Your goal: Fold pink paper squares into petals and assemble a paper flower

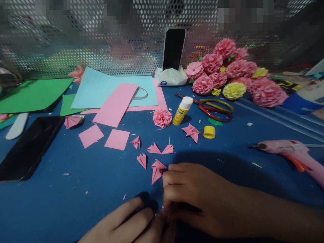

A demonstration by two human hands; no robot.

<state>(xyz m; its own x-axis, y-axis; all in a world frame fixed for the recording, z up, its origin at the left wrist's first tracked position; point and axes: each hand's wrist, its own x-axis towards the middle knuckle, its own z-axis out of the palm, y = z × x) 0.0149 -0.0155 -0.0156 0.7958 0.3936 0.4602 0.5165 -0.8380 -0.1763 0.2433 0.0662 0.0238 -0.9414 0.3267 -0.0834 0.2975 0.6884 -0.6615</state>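
Note:
At the bottom centre the fingers of my left hand [126,221] and my right hand [194,195] meet, both closed in a pinch. A sliver of a pink paper piece [163,210] shows between them; the rest of it is hidden by my fingers. Just beyond my right knuckles lie folded pink paper petals [156,170], with several more petals [142,160] loosely grouped behind. Two flat pink squares [117,139] lie to the left. Farther back sit a finished pink paper flower [162,118], an uncapped glue stick [181,113] and a pink star-shaped fold [191,132].
Scissors [215,109] and a yellow cap [209,132] lie right of the glue stick. A pink glue gun [286,148] rests at the right, a dark phone [27,148] at the left. Behind are coloured sheets [101,87], a propped phone [174,49] and a flower heap [212,64].

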